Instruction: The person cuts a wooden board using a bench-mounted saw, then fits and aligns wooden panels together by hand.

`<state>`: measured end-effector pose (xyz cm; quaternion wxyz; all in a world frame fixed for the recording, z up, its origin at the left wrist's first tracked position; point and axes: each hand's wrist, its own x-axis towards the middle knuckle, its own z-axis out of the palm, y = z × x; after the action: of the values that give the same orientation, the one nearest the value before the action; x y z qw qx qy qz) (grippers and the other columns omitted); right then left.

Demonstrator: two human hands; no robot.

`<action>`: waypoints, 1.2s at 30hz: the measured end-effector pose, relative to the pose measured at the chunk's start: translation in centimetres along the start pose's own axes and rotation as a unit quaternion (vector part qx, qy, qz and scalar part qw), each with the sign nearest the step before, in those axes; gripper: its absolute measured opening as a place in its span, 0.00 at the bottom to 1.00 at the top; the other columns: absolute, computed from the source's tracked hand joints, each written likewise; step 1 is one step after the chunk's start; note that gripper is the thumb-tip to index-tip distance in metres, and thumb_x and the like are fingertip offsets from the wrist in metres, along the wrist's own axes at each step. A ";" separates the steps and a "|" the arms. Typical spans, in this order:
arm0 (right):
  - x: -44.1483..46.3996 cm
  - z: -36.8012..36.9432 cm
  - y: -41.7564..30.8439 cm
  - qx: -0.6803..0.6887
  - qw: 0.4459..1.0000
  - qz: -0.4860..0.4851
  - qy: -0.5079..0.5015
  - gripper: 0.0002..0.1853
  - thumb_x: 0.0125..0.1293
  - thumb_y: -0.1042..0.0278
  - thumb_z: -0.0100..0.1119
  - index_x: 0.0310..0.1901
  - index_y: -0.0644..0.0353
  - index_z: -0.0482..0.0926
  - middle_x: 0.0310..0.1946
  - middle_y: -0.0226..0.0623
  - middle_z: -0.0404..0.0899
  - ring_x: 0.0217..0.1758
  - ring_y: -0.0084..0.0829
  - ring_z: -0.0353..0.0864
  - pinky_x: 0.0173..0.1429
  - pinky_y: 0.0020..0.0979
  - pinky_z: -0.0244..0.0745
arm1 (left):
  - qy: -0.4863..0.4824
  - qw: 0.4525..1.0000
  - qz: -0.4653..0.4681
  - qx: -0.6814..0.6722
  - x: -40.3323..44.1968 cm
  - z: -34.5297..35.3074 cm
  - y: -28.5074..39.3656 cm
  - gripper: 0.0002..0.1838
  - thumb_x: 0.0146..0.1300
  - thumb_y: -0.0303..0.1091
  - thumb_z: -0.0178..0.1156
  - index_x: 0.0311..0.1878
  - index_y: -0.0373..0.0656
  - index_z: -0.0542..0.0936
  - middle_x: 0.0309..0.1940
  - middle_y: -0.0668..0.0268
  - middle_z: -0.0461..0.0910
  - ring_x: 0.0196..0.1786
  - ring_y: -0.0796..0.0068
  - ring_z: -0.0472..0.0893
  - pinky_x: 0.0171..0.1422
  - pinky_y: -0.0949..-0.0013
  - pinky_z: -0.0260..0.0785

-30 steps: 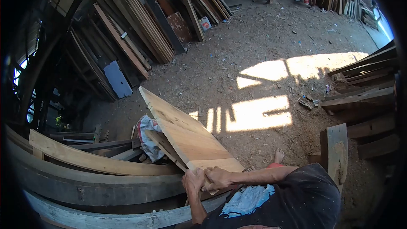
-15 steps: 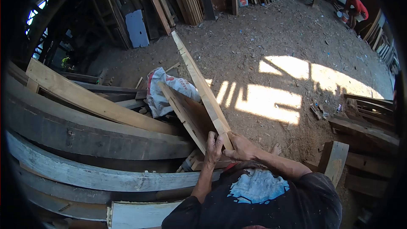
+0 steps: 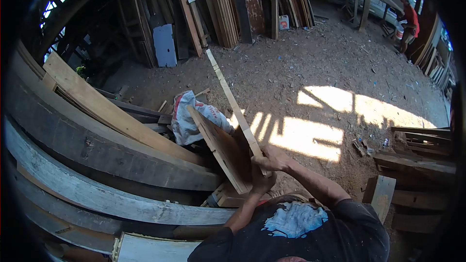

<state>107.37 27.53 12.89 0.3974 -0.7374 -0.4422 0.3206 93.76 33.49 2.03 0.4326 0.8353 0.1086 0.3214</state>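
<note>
A long, pale wooden plank [image 3: 232, 102] slants away from me, its narrow notched edge facing up. My right hand [image 3: 273, 158] is closed around it near its close end, thumb over the top edge. Lower down, my left hand [image 3: 262, 181] grips the same end from the left and beneath, its fingers partly hidden. Just left of the plank leans a wide brown board [image 3: 219, 148] with a pale edge. Behind that board lies a white printed sack [image 3: 187, 119].
Long timbers [image 3: 121, 157] are stacked at my left. More lumber [image 3: 417, 165] lies at the right, with an upright post end [image 3: 380, 191]. Boards [image 3: 221, 9] lean along the back. A person in a red shirt [image 3: 410, 22] stands far right with a bucket [image 3: 399, 32].
The plank has rolled so its narrow edge faces up. My left hand has shifted down and right, under its end. The person in red has straightened up, lifting the bucket.
</note>
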 end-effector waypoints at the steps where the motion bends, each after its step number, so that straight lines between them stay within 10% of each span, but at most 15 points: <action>1: -0.2 -2.5 -3.2 0.070 0.996 0.033 -0.036 0.33 0.65 0.43 0.61 0.50 0.73 0.81 0.41 0.60 0.84 0.45 0.48 0.87 0.52 0.45 0.80 | 0.015 0.999 -0.020 -0.034 2.1 -0.5 1.4 0.35 0.56 0.28 0.66 0.68 0.37 0.66 0.58 0.51 0.71 0.63 0.57 0.75 0.62 0.59 0.71; 10: 4.0 -6.1 -5.9 0.090 0.976 -0.136 0.147 0.41 0.66 0.48 0.63 0.72 0.70 0.64 0.60 0.59 0.78 0.65 0.49 0.78 0.69 0.44 0.71 | 0.072 0.979 -0.054 -0.182 15.0 -0.1 2.4 0.32 0.63 0.35 0.68 0.67 0.37 0.67 0.55 0.61 0.75 0.59 0.67 0.77 0.64 0.62 0.71; 16: 6.0 -6.7 -6.1 0.009 0.976 -0.115 0.183 0.29 0.64 0.55 0.61 0.59 0.69 0.70 0.44 0.68 0.81 0.51 0.65 0.82 0.57 0.53 0.75 | 0.078 0.966 -0.062 -0.238 16.6 0.3 2.4 0.33 0.63 0.37 0.71 0.66 0.36 0.68 0.54 0.63 0.75 0.57 0.74 0.76 0.61 0.65 0.74; 21: 3.3 -4.9 -5.0 0.007 0.982 -0.116 0.149 0.39 0.65 0.55 0.58 0.72 0.70 0.61 0.47 0.68 0.80 0.52 0.63 0.82 0.58 0.51 0.75 | 0.125 0.987 0.053 0.089 10.5 2.1 -1.2 0.36 0.64 0.37 0.69 0.70 0.36 0.64 0.61 0.56 0.71 0.63 0.63 0.75 0.67 0.58 0.70; 36: -10.1 0.1 -1.0 -0.023 0.998 -0.055 -0.011 0.51 0.66 0.56 0.59 0.79 0.71 0.38 0.67 0.77 0.63 0.66 0.70 0.71 0.71 0.53 0.69 | -0.150 0.976 -0.123 -0.100 -7.6 3.0 -0.6 0.47 0.62 0.43 0.70 0.77 0.38 0.55 0.69 0.50 0.64 0.71 0.56 0.67 0.72 0.54 0.64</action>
<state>102.77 18.74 14.95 0.3920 -0.7174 -0.4937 0.2965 89.89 28.37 -3.09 0.5616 0.8067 0.1120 0.1457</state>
